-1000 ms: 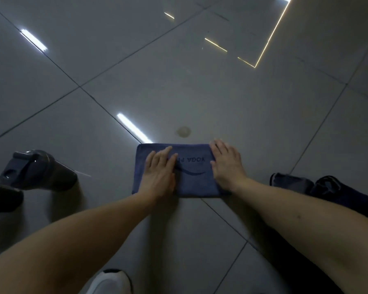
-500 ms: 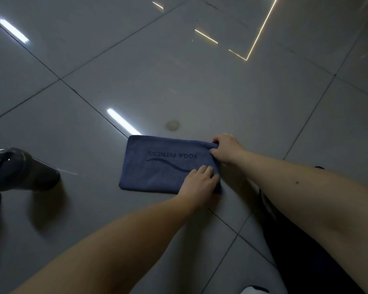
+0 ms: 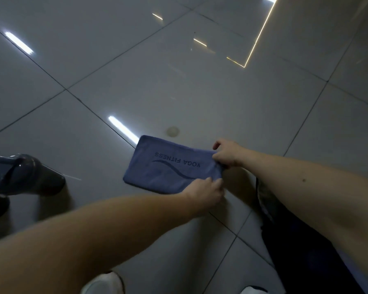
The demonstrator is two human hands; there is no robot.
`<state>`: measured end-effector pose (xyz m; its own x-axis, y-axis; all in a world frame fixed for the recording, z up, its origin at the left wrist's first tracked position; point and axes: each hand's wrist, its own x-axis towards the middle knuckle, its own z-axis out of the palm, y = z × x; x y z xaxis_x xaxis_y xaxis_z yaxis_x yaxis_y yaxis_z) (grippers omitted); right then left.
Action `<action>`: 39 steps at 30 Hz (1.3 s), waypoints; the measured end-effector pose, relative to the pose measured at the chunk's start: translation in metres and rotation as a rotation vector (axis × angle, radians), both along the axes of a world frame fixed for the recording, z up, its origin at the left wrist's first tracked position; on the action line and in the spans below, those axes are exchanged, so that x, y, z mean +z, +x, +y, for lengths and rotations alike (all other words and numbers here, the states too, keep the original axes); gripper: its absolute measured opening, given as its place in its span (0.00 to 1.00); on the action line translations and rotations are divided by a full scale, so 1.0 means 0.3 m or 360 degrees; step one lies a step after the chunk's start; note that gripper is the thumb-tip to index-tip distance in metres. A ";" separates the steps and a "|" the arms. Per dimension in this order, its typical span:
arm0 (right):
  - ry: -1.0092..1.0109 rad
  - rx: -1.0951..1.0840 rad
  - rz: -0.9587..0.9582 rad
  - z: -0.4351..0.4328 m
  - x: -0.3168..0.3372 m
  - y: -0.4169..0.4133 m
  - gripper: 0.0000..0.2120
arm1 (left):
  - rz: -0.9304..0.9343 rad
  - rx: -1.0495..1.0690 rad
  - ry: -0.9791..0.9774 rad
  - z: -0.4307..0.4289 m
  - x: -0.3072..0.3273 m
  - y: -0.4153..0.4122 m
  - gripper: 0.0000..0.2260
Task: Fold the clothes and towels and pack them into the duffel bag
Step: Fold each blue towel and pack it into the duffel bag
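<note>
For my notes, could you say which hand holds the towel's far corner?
The right hand pinches the towel at its far corner; the left hand grips the near one.

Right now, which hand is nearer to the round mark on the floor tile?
Right. The right hand pinches the far corner of the blue towel, just right of the round mark; the left hand pinches the near corner, across the towel from it.

Glossy grey tiled floor (image 3: 179, 81), light strips (image 3: 123, 130) mirrored in it, dark lidded bottle (image 3: 28, 175) lying on its side at left, round pale spot (image 3: 173, 131) on a tile, white shoe toe (image 3: 103, 283) at the bottom edge.
</note>
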<state>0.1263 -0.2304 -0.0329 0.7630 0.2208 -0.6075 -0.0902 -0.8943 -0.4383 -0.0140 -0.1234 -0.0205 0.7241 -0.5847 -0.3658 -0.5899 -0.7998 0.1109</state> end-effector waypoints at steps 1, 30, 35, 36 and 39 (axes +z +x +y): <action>0.0001 0.0028 0.0060 -0.004 0.020 -0.015 0.18 | 0.0031 -0.0019 -0.0020 0.025 0.032 -0.001 0.20; 0.0714 0.0481 -0.0245 0.049 0.089 -0.457 0.05 | 0.0317 0.1256 -0.1222 0.646 0.084 -0.360 0.05; 0.0575 0.0285 -0.0238 0.168 0.069 -0.340 0.06 | 0.0264 0.1870 -0.1459 0.653 0.009 -0.189 0.10; 0.0540 0.0250 -0.0255 0.185 0.057 -0.320 0.08 | 0.0243 0.1956 -0.1455 0.665 -0.016 -0.157 0.11; 0.0450 0.0177 -0.0253 0.227 0.024 -0.272 0.10 | 0.0187 0.2070 -0.1394 0.694 -0.062 -0.086 0.11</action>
<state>0.0447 -0.1622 -0.0258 0.8051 0.4506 -0.3857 0.0907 -0.7361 -0.6708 -0.0397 0.0847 -0.0392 0.8733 0.3399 -0.3489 0.4697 -0.3977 0.7882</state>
